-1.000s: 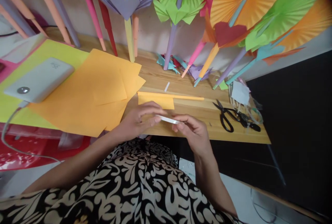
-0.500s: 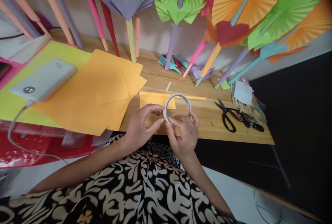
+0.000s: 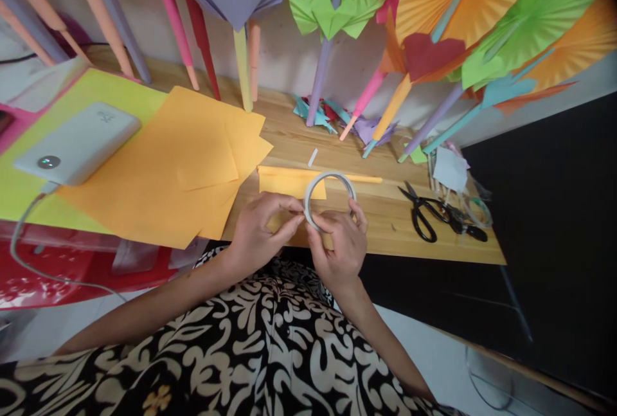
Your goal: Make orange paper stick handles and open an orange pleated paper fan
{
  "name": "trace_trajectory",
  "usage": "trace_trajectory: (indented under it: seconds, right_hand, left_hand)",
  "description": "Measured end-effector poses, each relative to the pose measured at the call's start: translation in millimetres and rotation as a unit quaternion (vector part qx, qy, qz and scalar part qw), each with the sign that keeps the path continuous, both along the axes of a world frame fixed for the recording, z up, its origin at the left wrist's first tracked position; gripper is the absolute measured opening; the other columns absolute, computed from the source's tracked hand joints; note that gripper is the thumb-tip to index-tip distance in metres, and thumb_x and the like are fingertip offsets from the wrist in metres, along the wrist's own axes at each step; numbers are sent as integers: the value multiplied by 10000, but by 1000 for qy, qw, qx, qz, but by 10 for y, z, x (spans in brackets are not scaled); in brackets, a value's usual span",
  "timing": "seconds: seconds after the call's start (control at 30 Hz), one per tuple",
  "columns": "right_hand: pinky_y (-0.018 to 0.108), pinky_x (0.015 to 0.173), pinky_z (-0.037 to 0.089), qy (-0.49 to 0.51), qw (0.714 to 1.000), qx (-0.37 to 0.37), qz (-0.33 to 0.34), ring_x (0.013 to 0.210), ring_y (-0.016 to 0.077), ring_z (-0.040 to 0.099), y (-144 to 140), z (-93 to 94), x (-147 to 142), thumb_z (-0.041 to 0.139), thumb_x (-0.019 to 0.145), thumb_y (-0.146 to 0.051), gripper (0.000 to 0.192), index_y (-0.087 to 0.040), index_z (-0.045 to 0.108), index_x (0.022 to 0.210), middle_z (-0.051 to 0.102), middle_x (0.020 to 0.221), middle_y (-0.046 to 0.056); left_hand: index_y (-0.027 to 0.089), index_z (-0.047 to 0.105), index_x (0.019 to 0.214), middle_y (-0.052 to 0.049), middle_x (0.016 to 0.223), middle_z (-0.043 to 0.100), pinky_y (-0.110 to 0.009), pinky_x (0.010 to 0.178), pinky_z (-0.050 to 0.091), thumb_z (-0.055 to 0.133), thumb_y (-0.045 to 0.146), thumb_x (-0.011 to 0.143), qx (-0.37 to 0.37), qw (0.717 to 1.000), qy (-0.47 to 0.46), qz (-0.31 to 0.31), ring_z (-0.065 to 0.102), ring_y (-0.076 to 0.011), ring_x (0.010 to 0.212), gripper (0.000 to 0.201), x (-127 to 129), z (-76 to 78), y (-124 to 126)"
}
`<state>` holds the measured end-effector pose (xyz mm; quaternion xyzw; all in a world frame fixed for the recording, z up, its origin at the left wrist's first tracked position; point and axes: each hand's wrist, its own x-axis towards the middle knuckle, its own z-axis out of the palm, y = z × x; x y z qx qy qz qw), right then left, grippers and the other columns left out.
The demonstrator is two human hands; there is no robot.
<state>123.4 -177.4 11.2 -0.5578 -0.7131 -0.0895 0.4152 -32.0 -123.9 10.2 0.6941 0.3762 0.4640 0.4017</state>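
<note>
The right hand (image 3: 340, 245) holds a thin white ring-shaped roll of tape (image 3: 330, 200) upright just above the front edge of the light wooden counter (image 3: 376, 210), with its fingers (image 3: 360, 213) closed around the lower and right side of the ring. The left hand (image 3: 263, 229) is just beside it, and its fingers (image 3: 288, 218) pinch the left edge of the same roll. Behind the roll, on the counter, lies a folded orange paper piece with a long rolled orange stick (image 3: 318, 178). To the left is a stack of orange paper sheets (image 3: 173, 165), and on the yellow-green sheet (image 3: 96, 94) rests a white power bank (image 3: 77, 143) with a cable. To the right, well apart from the hands, lie black scissors (image 3: 427, 213). Colourful pleated paper fans (image 3: 457, 4) lean on the wall behind.
</note>
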Motion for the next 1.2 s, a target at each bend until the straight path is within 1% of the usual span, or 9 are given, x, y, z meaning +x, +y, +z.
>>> trace_trajectory:
  seconds: [0.07,0.13,0.37,0.63,0.73,0.83,0.93,1.1,1.2]
  right_hand:
    - [433,1063,406,-1,1000,2,4,722,162,699,0,4,-3,639,933,-141,128,-249,642,1001,749,799,-17]
    - [429,1068,398,-2,1000,2,5,728,162,701,1,4,-8,642,931,-138,131,-249,641,1000,750,798,-20]
    - [427,1059,414,-7,1000,-7,-1,701,162,686,-7,-10,-13,633,933,-157,109,-258,640,974,741,789,-26]
    - [425,1063,407,0,1000,-9,7,708,162,688,-38,-13,-15,631,934,-137,129,-254,612,985,733,780,-27]
    - [426,1065,405,8,1000,-7,5,713,165,692,-41,-6,-18,627,936,-140,129,-260,611,981,736,779,-34]
    - [432,1061,411,9,1000,-11,2,717,166,694,-46,-10,-22,622,938,-154,116,-263,616,977,730,775,-36]
    - [434,1067,407,9,1000,-12,5,734,164,697,-50,-16,-26,626,938,-147,116,-254,608,976,736,797,-25]
    - [436,1078,396,8,1000,-15,18,741,160,688,-60,-29,-25,611,948,-139,121,-251,599,992,744,821,-27]
    - [441,1076,400,5,1000,-20,17,734,159,677,-66,-41,-18,602,961,-154,92,-244,592,980,740,830,-22]
  left_hand:
    - [195,680,985,-48,965,781,-325,890,569,678,201,886,-26,1000,-9,7,747,-178,882,100,-3,14,2]
    - [194,692,1009,-54,985,786,-330,902,573,674,211,892,-32,999,-3,4,750,-182,891,119,-8,24,11]
    - [232,758,956,-41,922,797,-353,880,553,649,242,922,23,999,34,2,724,-194,874,114,-13,-2,51]
    - [230,719,872,-22,877,782,-334,844,519,605,251,958,11,999,37,-34,689,-185,831,144,-16,-9,48]
    - [226,697,936,-39,964,785,-350,876,538,606,286,960,-26,999,20,-34,703,-204,925,112,-2,-31,15]
    - [224,686,1043,-60,1076,783,-376,929,550,606,316,966,-53,998,0,-34,705,-220,1027,144,7,-52,-17]
    - [227,706,1035,-57,1028,794,-381,925,554,616,331,968,-32,999,4,-36,715,-216,984,153,2,-60,-32]
    - [212,711,1006,-52,965,800,-352,872,566,672,347,941,-12,999,-12,-28,733,-205,908,155,-4,-54,-34]
    - [210,707,916,-33,893,797,-327,831,557,670,333,944,26,999,-1,-27,730,-184,832,132,1,-47,-14]
